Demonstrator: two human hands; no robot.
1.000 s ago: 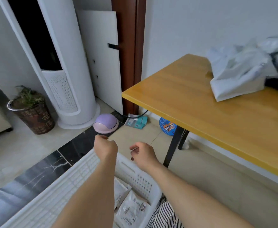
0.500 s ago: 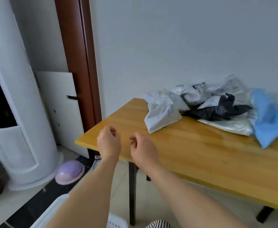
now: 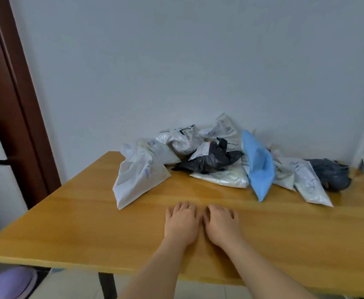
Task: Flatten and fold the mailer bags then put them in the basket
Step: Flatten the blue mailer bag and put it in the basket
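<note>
Both my hands were back over the yellow wooden table point(image 3: 90, 229), empty, facing the pile of crumpled mailer bags point(image 3: 219, 165).

A second before, my hands hung over the white plastic basket on the floor at my left, which was out of view now. My left hand point(image 3: 181, 225) and my right hand point(image 3: 221, 226) lay side by side near the front edge, fingers loosely spread, holding nothing. The pile sat far, against the wall: a white plastic bag point(image 3: 138, 178) at its left was nearest, then a black crumpled one point(image 3: 213, 158) and a blue one point(image 3: 259, 169). I judged the next bag was to be taken, many remaining.
</note>
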